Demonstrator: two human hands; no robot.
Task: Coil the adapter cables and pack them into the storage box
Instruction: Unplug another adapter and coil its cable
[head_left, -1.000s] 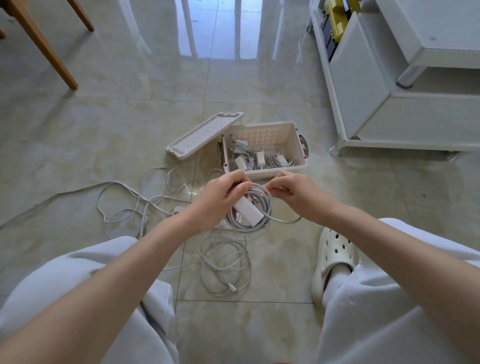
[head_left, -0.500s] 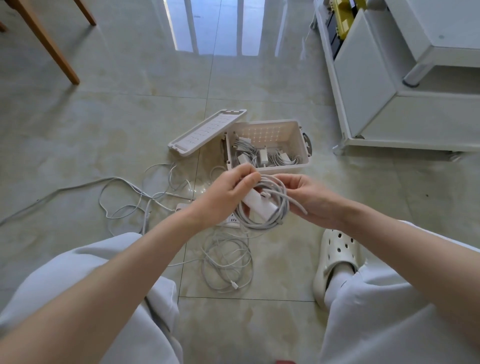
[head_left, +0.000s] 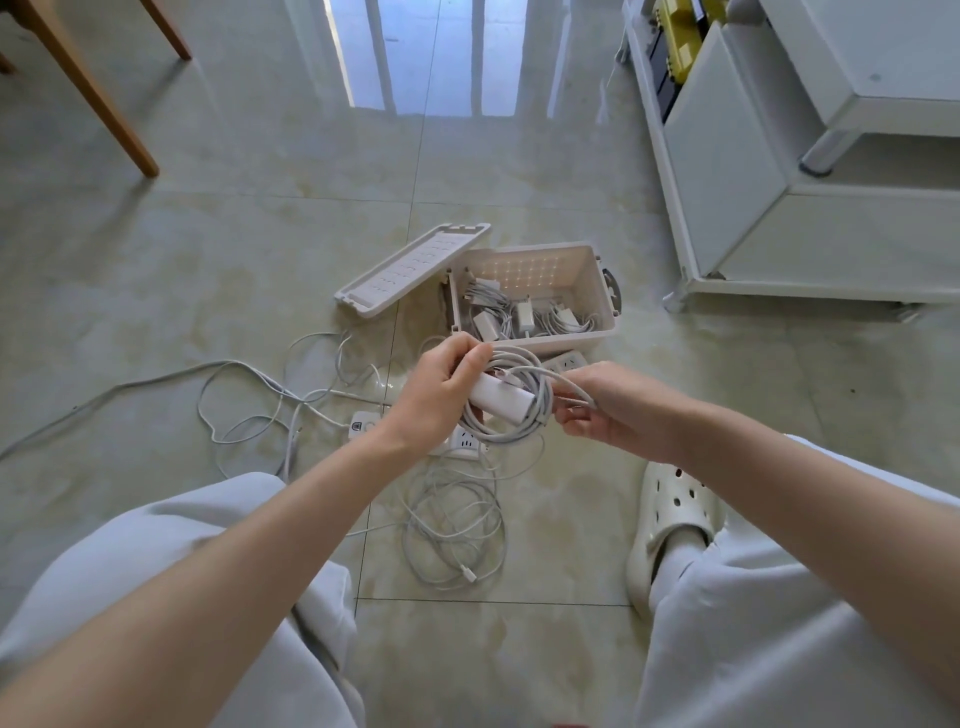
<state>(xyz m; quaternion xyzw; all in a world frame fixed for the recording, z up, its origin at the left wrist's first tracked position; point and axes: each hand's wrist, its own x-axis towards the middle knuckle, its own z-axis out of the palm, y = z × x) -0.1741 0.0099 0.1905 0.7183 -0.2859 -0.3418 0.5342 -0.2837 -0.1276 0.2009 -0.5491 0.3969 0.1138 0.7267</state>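
Left hand (head_left: 441, 395) grips white adapter brick (head_left: 501, 397), fingers curled over its end, cable coil (head_left: 511, 436) pressed against it. Right hand (head_left: 608, 410) pinches loose cable tail (head_left: 571, 387) between thumb and fingertips. Bundle is in air, just before open storage box (head_left: 600, 296) (coiled adapters lie inside). Best to keep tail taut and tuck it under loops so coil cannot spring. Brick is smooth, hard, rounded; cable thin, rubbery. Box is perforated plastic.

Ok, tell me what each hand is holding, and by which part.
The left hand grips the adapter by its upper end, along with the coiled cable; the right hand pinches that cable's loose tail.
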